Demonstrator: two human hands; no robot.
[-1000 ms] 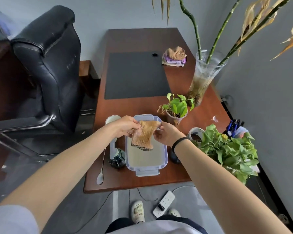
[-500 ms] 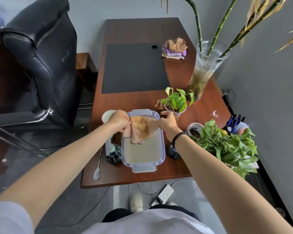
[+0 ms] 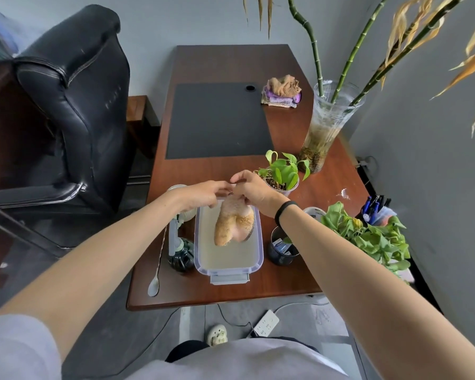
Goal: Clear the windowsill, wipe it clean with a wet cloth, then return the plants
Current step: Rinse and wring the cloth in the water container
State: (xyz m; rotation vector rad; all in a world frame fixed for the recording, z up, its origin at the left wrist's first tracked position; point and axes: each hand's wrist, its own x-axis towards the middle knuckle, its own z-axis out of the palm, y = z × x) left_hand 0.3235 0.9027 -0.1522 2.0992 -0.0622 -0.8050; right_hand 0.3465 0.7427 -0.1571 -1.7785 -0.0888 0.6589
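Wringing: cloth over tub, best kept low
Left grip: pinching cloth
Right grip: pinching cloth

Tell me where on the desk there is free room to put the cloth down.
Free: the black mat, the bare desk wood behind it, and the front strip right of the tub. Crowded: bottle and spoon left of the tub, cup and big plant right.
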